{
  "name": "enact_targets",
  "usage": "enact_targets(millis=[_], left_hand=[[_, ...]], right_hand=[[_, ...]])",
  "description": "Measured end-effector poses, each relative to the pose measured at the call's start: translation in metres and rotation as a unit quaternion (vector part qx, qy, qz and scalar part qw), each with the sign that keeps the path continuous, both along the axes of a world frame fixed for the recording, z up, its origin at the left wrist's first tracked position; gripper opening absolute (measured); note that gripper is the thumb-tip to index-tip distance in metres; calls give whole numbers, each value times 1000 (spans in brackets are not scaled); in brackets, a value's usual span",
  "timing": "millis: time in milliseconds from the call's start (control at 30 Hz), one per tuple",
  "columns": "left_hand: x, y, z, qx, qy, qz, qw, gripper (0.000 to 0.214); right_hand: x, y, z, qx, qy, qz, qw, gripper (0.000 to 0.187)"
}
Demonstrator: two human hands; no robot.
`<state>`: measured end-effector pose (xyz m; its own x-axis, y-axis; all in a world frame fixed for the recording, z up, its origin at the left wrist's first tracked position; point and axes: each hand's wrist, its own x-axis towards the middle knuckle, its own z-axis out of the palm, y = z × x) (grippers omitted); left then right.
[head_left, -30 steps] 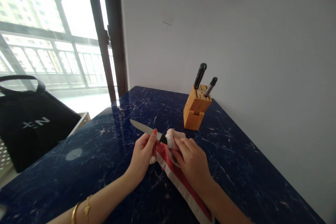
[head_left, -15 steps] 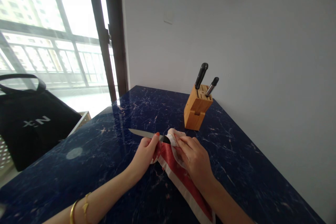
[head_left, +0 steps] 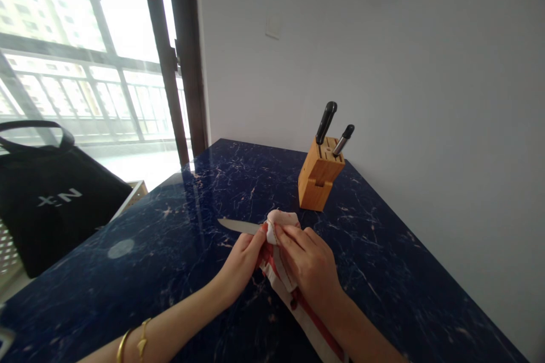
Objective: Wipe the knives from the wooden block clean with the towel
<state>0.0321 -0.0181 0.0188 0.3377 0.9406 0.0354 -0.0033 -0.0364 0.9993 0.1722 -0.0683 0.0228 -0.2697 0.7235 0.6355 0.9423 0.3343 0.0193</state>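
Note:
A knife (head_left: pixel 238 226) is held above the blue table, its bare blade pointing left. My left hand (head_left: pixel 244 258) is closed on it near the base of the blade, thumb on top. Its handle is mostly hidden by cloth and fingers. A red and white cloth (head_left: pixel 283 219) is bunched around that end, with a long fold hanging toward me. My right hand (head_left: pixel 313 258) grips this cloth, fingers pressed on it against the knife. Just beyond my hands stands a wooden knife block (head_left: pixel 320 176) holding a black-handled knife (head_left: pixel 326 123) and a steel-handled tool with a black end (head_left: pixel 344 139).
The dark blue marbled table (head_left: pixel 170 249) runs up to a pale wall (head_left: pixel 404 96) on the right. A black bag (head_left: pixel 55 193) sits at the left beyond the table edge, near a glazed door. Part of a pale object (head_left: pixel 5 340) shows at the lower left.
The cloth and my right hand have moved slightly left along the knife, covering the dark handle part seen before. The knife and my left hand have shifted a little right and down.

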Motion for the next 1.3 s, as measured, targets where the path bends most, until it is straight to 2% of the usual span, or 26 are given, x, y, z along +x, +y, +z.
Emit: enact_targets(millis=[233, 367, 633, 800, 1033, 1167, 1300], left_hand=[[0, -1, 5, 1, -38, 3, 999, 48], [-1, 1, 6, -2, -48, 32, 998, 48], [2, -5, 5, -5, -29, 33, 999, 52], [0, -3, 4, 0, -44, 43, 998, 49], [-3, 5, 4, -20, -62, 45, 997, 47], [-1, 2, -2, -41, -73, 66, 994, 45], [4, -2, -9, -60, -100, 43, 992, 43]], right_hand=[[6, 0, 8, 20, 15, 22, 999, 28], [10, 2, 11, 44, 27, 13, 999, 28], [0, 3, 7, 59, 2, 28, 998, 30], [5, 4, 9, 62, -15, 20, 998, 29], [14, 5, 15, 49, -18, -35, 998, 30], [6, 4, 12, 51, 4, -8, 999, 30], [-3, 3, 8, 41, -2, 21, 999, 31]])
